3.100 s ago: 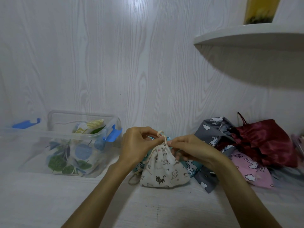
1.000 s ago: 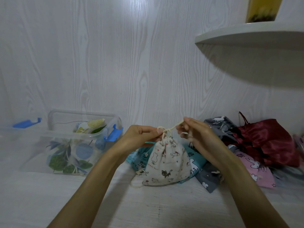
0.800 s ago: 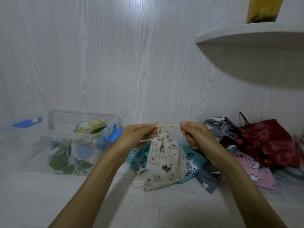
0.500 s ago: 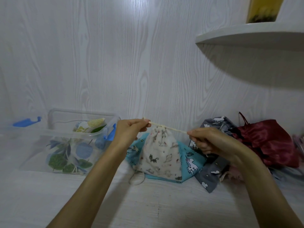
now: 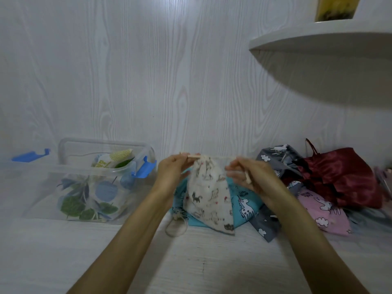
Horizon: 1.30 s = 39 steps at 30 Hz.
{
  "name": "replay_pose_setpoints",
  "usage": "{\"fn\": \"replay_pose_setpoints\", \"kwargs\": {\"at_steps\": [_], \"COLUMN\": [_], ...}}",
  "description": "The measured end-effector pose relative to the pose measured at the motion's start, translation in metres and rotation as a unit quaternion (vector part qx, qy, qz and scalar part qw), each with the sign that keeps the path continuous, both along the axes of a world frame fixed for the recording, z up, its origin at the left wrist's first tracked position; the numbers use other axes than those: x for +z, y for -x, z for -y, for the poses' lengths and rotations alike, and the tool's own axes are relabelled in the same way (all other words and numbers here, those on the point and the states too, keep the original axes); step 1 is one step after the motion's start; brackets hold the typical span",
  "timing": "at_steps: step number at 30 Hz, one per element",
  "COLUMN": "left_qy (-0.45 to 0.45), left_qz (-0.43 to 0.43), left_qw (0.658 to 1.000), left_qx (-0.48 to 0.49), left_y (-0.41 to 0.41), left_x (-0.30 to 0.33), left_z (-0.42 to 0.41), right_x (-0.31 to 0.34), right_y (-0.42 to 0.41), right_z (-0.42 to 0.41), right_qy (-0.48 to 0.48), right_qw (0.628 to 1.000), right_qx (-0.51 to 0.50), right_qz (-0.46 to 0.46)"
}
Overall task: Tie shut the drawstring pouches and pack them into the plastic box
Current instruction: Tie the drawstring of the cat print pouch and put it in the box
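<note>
The left hand (image 5: 172, 169) and the right hand (image 5: 247, 174) hold a cream pouch (image 5: 209, 195) with a cat print above the table (image 5: 201, 262), in front of the white wall (image 5: 148, 71). The fingers of each hand are curled and pinch 1 end of the cord (image 5: 221, 158), which runs nearly level between the 2 hands across the gathered top of the pouch. The pouch hangs down from the cord, and its lower edge is close to the table; I cannot tell if it touches. Behind it lies a teal pouch (image 5: 244, 205) with unicorns, and to the right are a grey pouch (image 5: 273, 158), a pink pouch (image 5: 320, 211) and a dark red pouch (image 5: 343, 177), all in 1 heap. The clear plastic box (image 5: 42, 187) stands to the left, well apart from the hands, with blue clips (image 5: 146, 169) on its sides. Inside it lies a pouch with blue and green leaves (image 5: 93, 196). A white shelf (image 5: 318, 42) is on the wall at the upper right.
</note>
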State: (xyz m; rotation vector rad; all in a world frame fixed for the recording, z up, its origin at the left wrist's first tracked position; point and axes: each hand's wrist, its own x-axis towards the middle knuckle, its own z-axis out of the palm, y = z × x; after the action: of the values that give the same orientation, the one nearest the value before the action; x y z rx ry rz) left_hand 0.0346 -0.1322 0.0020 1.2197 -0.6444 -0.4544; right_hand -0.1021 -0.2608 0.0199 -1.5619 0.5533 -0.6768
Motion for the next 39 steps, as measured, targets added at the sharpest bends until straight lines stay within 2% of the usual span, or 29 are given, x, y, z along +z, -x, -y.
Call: {"fn": "replay_pose_setpoints", "kwargs": {"at_steps": [2,4,8,12,14,16,19,22,25,26,27,29,31,33,35,39], "left_qy": [-0.063,-0.108,-0.083,-0.007,-0.022,-0.104,-0.233,-0.260,-0.263,-0.242,-0.202,-0.112,-0.040,-0.007,-0.015,-0.036], "left_qz": [-0.035,-0.015,0.003,-0.059,-0.062,0.006,0.100,0.133,0.209,0.216,0.188,0.019,-0.191,-0.326,-0.364,-0.339], "left_qw": [0.997,0.994,0.995,0.985,0.982,0.983,0.955,0.943,0.935,0.943,0.960,0.993,0.978,0.937,0.920,0.935], "left_qx": [0.000,-0.016,-0.062,-0.162,-0.177,-0.149,-0.150,-0.159,-0.109,-0.074,-0.040,-0.022,-0.073,-0.128,-0.144,-0.097], "left_y": [-0.005,-0.010,-0.007,0.005,0.004,0.002,0.004,0.014,0.023,0.025,0.026,0.024,0.020,0.017,0.016,0.018], "left_x": [-0.011,-0.012,-0.004,0.007,0.008,0.005,0.003,0.002,-0.004,-0.006,-0.007,-0.004,0.002,0.003,-0.001,-0.014], "left_z": [-0.001,-0.004,-0.005,-0.002,-0.003,-0.004,-0.005,-0.001,0.004,0.005,0.006,0.006,0.003,0.002,0.002,0.007], "right_x": [-0.016,-0.021,-0.015,-0.005,0.000,0.006,0.018,0.031,0.038,0.040,0.041,0.043,0.042,0.036,0.030,0.022], "right_y": [0.001,0.003,0.005,0.002,0.004,0.011,0.028,0.038,0.038,0.037,0.038,0.041,0.044,0.043,0.040,0.033], "right_z": [0.009,0.013,0.009,-0.002,-0.003,0.000,0.006,0.002,-0.009,-0.012,-0.015,-0.016,-0.011,-0.004,0.000,-0.001], "right_qy": [0.072,0.110,0.152,0.180,0.189,0.190,0.173,0.186,0.218,0.223,0.226,0.234,0.244,0.240,0.225,0.215], "right_qw": [0.985,0.963,0.930,0.897,0.885,0.880,0.912,0.935,0.920,0.913,0.905,0.886,0.872,0.865,0.856,0.845], "right_qx": [0.018,0.063,0.110,0.133,0.130,0.125,0.092,0.118,0.167,0.180,0.191,0.197,0.184,0.167,0.164,0.198], "right_qz": [-0.156,-0.238,-0.317,-0.382,-0.405,-0.416,-0.360,-0.279,-0.279,-0.291,-0.307,-0.349,-0.382,-0.408,-0.436,-0.448]}}
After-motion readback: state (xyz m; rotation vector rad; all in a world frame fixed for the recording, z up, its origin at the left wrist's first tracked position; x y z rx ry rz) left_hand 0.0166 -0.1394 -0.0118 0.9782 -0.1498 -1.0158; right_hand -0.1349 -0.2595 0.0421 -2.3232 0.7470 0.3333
